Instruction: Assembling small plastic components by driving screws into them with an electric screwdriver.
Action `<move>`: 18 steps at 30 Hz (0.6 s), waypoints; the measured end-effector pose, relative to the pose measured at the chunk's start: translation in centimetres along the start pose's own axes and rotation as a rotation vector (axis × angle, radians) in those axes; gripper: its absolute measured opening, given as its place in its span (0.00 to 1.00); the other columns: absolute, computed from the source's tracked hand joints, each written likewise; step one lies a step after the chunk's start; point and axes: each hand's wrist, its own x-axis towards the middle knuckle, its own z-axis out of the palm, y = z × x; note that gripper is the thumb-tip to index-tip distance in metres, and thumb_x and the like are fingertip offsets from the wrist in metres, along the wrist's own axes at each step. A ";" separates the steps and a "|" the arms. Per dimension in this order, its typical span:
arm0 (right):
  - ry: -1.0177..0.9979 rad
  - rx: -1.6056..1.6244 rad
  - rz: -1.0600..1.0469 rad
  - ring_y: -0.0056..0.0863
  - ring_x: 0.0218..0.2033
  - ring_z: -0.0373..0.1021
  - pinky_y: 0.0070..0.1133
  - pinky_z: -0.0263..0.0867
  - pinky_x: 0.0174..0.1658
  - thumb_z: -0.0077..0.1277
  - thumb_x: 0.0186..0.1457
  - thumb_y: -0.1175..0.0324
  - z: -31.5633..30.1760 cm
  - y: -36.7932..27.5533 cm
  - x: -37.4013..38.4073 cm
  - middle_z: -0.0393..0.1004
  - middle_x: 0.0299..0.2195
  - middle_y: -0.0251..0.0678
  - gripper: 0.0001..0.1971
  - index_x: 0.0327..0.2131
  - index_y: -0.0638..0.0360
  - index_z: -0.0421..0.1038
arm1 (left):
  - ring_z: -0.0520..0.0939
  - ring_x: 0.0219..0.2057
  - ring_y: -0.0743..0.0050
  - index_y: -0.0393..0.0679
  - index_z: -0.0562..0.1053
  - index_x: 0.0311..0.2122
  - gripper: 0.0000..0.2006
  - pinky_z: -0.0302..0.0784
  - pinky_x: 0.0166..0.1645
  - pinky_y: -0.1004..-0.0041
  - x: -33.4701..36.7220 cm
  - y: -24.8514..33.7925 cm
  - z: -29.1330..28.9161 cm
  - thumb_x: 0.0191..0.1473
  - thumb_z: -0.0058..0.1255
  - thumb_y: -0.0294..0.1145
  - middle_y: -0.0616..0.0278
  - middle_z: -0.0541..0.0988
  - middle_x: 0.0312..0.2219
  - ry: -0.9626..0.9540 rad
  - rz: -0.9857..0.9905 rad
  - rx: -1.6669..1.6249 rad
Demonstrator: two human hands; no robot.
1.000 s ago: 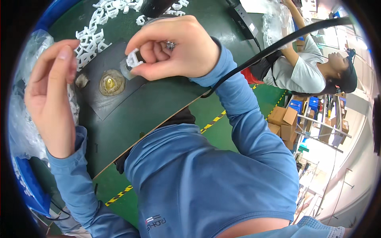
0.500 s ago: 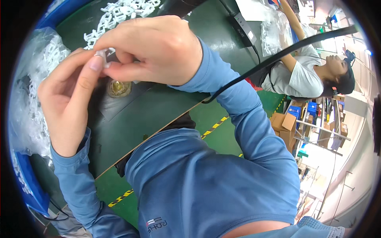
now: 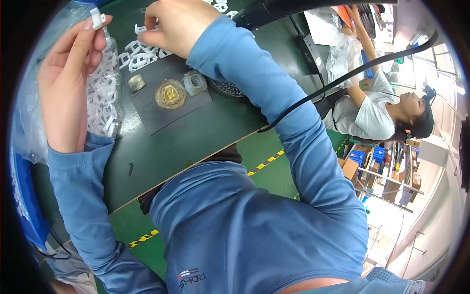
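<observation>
Head view: white part [image 3: 98, 18] in left hand [image 3: 66, 88], green table [image 3: 147, 159], shelving [image 3: 391, 180] beyond

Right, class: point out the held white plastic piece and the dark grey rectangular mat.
White plastic piece [image 3: 97, 19]: head view, its middle.
Dark grey rectangular mat [image 3: 154, 119]: head view, bare lower part.
</observation>
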 end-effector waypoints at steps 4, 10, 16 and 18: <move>0.113 -0.010 -0.052 0.50 0.35 0.76 0.39 0.71 0.39 0.55 0.54 0.65 0.8 0.8 0.4 0.78 0.28 0.50 0.09 0.30 0.61 0.75 | 0.69 0.29 0.91 0.37 0.79 0.50 0.15 0.62 0.34 0.86 0.1 0.3 -0.1 0.66 0.52 0.36 0.74 0.77 0.30 -0.027 0.027 -0.013; 0.008 0.047 -0.100 0.47 0.35 0.76 0.38 0.72 0.39 0.54 0.54 0.66 -0.2 -0.7 0.3 0.78 0.31 0.48 0.07 0.33 0.59 0.74 | 0.70 0.32 0.89 0.34 0.77 0.51 0.15 0.64 0.38 0.85 -0.4 0.4 -0.4 0.67 0.50 0.33 0.71 0.77 0.32 0.021 0.036 0.008; -0.023 -0.135 -0.108 0.40 0.37 0.79 0.34 0.74 0.43 0.54 0.53 0.61 2.5 -0.1 0.3 0.82 0.31 0.39 0.09 0.36 0.48 0.81 | 0.73 0.30 0.89 0.38 0.80 0.47 0.13 0.66 0.36 0.86 -0.3 -0.9 0.2 0.63 0.55 0.35 0.71 0.79 0.30 0.011 0.049 0.025; 0.011 -0.116 -0.138 0.40 0.39 0.78 0.34 0.74 0.43 0.54 0.53 0.62 3.0 0.6 -0.1 0.82 0.34 0.37 0.09 0.35 0.49 0.81 | 0.74 0.31 0.88 0.39 0.80 0.45 0.12 0.68 0.37 0.85 -0.4 -1.3 0.6 0.63 0.56 0.35 0.71 0.79 0.30 0.005 0.014 0.030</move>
